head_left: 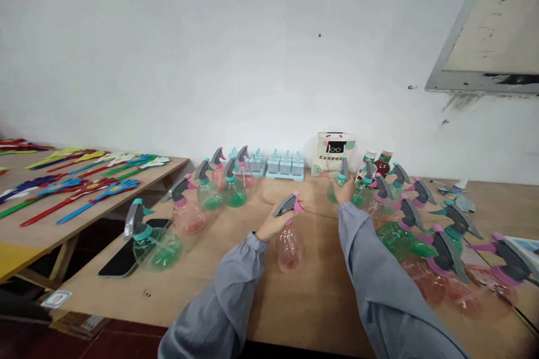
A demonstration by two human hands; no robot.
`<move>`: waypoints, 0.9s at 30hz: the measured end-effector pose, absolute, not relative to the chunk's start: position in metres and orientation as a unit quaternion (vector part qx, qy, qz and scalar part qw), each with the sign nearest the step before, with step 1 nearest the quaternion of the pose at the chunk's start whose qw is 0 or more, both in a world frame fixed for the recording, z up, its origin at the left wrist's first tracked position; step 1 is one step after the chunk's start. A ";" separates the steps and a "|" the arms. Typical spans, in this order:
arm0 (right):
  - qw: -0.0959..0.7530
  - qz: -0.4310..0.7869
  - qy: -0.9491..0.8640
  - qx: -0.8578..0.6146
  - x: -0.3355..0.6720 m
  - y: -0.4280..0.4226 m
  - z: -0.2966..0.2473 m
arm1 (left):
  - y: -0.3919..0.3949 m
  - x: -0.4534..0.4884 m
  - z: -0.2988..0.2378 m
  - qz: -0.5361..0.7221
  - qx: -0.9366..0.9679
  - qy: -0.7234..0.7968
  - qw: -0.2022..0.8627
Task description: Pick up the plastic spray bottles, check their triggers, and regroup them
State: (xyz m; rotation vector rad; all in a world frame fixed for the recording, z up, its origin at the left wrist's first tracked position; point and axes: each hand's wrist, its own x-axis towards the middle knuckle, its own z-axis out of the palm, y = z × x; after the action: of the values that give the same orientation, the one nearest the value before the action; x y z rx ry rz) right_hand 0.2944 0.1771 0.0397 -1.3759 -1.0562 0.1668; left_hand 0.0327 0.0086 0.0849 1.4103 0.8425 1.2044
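Grip at the neck works best (bottles upright): left hand (273, 225) wraps pink bottle (289, 249), right hand (344, 192) clasps far green bottle (332, 193).

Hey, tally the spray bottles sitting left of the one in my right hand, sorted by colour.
pink spray bottles: 4, one of them in the left hand
green spray bottles: 3
Total: 7
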 end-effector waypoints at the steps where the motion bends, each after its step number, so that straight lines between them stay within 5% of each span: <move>1: 0.636 0.075 -0.470 -0.608 0.295 0.177 0.039 | 0.008 0.031 0.088 0.497 0.582 0.347 0.542; 8: 0.606 0.068 -0.544 -0.576 0.285 0.123 0.014 | 0.021 0.023 0.103 0.443 0.531 0.289 0.662; 17: 0.585 0.033 -0.628 -0.512 0.268 -0.002 -0.024 | 0.028 0.024 0.104 0.406 0.516 0.298 0.693; 27: 0.591 0.050 -0.620 -0.513 0.264 -0.018 -0.015 | 0.025 0.042 0.104 0.397 0.517 0.297 0.698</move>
State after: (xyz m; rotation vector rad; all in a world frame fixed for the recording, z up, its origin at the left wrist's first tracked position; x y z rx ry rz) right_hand 0.2638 -0.0178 -0.0151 -1.1931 -1.4433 0.1152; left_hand 0.0422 0.0251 0.1036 1.1521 0.6625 0.8862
